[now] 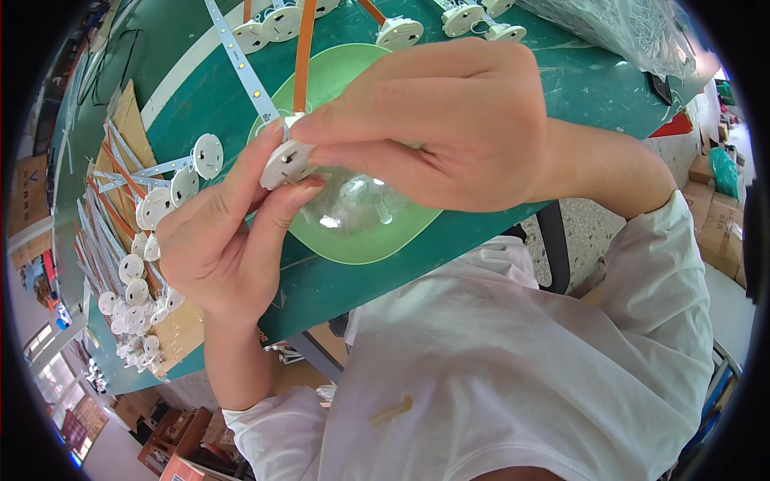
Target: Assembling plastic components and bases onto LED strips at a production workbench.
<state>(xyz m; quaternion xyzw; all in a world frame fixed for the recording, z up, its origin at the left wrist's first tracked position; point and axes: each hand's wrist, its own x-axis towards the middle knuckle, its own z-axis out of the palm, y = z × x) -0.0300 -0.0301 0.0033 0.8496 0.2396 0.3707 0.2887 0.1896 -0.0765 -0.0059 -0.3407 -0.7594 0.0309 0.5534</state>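
Note:
Between the fingers of my left hand (233,220) is a round white end cap (286,164), its slotted face turned toward me. A pale LED strip (241,68) and an orange-brown strip (305,56) rise from behind the cap. My right hand (449,128) comes in from the right and pinches at the cap's upper edge, where the strips meet it. Its fingertips hide the joint, so what exactly they press cannot be seen. Under both hands sits a light green bowl (353,252) with clear, shiny material (349,204) inside.
Many similar strips with white caps (136,293) lie piled on cardboard (180,337) at the left. More capped strips (399,34) rest along the far side of the green table (577,104). A clear plastic bag (618,28) of thin pieces stands at the far right.

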